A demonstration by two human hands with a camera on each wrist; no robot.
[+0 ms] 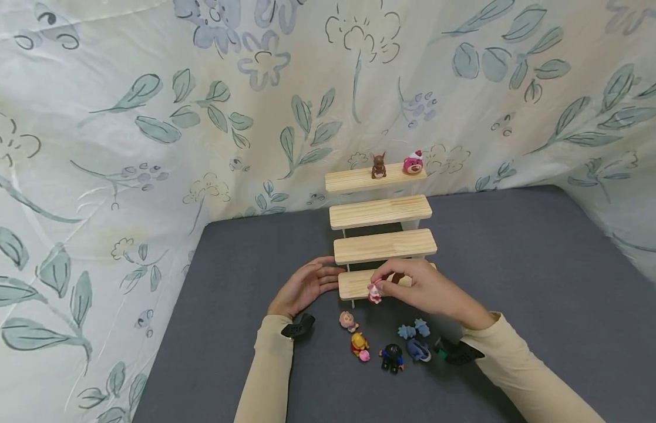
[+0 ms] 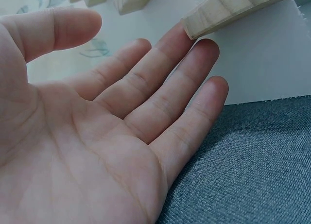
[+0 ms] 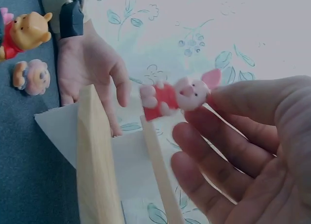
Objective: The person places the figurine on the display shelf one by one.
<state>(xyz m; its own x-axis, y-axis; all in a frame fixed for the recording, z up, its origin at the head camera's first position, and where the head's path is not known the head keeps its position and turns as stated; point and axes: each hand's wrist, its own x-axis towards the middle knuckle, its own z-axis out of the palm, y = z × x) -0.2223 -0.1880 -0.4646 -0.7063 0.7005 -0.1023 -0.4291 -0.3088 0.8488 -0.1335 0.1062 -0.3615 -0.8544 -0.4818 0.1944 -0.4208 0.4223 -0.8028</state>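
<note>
Right hand (image 1: 428, 288) pinches pink figurine (image 3: 167, 99), apparently Piglet; left hand (image 1: 305, 286) unclenched beside wooden shelf (image 1: 354, 286)

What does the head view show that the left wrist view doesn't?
Only the head view shows the right hand pinching a pink figurine, a brown figurine and pink bear on the top shelf, and more figurines. Only the left wrist view shows palm creases and a white panel's frayed edge. Both show the left hand, wooden stand, dark cloth and floral backdrop.
</note>
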